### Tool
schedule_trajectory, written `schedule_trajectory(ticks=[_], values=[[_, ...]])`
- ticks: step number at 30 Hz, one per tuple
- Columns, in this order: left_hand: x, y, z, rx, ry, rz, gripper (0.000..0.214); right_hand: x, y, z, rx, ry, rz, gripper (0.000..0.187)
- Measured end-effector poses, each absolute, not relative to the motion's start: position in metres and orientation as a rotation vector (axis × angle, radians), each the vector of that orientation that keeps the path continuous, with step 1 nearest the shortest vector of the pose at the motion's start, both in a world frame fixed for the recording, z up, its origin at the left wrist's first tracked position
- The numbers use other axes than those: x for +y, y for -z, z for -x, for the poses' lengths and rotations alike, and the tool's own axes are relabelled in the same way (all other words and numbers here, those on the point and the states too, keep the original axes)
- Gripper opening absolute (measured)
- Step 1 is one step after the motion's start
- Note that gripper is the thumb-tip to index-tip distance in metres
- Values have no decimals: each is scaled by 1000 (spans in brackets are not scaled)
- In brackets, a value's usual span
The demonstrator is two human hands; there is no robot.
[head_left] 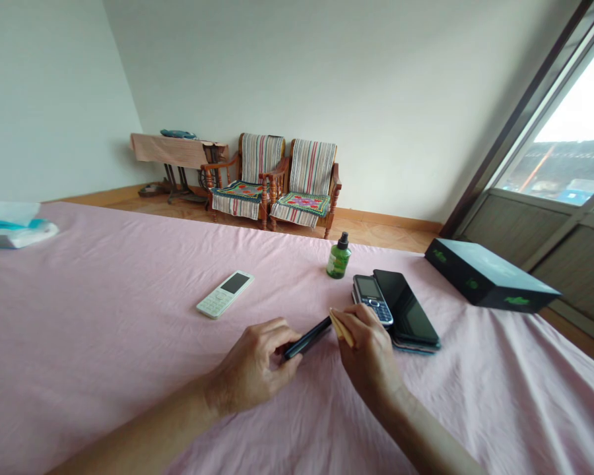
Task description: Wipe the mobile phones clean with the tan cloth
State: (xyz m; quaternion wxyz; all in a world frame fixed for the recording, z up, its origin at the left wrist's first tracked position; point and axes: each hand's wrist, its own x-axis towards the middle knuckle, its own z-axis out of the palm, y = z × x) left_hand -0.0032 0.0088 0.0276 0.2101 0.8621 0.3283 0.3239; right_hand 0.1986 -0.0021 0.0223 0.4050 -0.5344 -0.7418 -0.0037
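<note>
My left hand (262, 363) grips the near end of a slim dark phone (307, 338), which is tilted edge-on above the pink sheet. Pinched in the fingers of my right hand (369, 353) is a folded yellowish cloth (342, 328), held against the phone's far end. Just beyond my right hand lies a dark keypad phone (373, 298), partly covered by the fingers. It rests beside a large black smartphone (408, 310), which lies on top of another flat item. To the left, a white keypad phone (225, 294) lies face up on the sheet.
A green spray bottle (338, 256) with a black cap stands upright near the far edge. At right is a black box (490, 274) with green markings. A tissue pack (14, 227) lies far left. Two wooden chairs (304, 178) stand beyond the pink-covered surface (103, 290).
</note>
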Motion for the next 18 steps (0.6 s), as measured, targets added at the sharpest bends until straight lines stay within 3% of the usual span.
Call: schedule_trajectory(ticks=[18], values=[[15,-27,1,1055,-895,-2242,12,-29,-21,-151,-1993,-183,1058,24]])
